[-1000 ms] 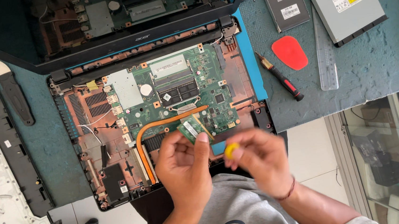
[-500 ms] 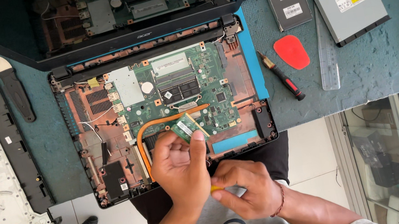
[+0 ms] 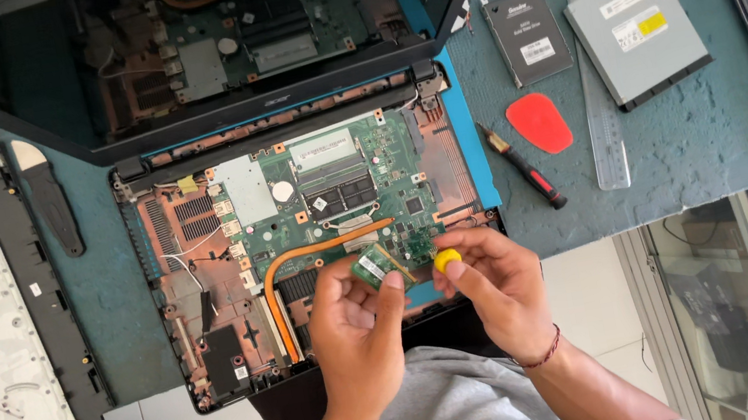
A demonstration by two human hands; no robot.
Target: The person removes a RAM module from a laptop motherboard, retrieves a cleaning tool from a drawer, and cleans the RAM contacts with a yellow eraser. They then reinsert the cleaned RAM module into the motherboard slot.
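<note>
Head view: hands over the open laptop [image 3: 300, 253] on the desk [image 3: 688, 147].
Left grip [image 3: 354, 330]: fingers pinched on a green memory module [image 3: 371, 266].
Right grip [image 3: 498, 285]: fingers closed round a yellow eraser [image 3: 447, 259], just beside the module.

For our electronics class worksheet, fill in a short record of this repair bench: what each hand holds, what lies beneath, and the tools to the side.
left hand: pinches a small green memory module
right hand: holds a small yellow eraser beside the module
beneath: opened laptop base with green motherboard exposed
right of laptop: screwdriver, red pry pick, metal ruler, solid-state drive, optical drive
</note>
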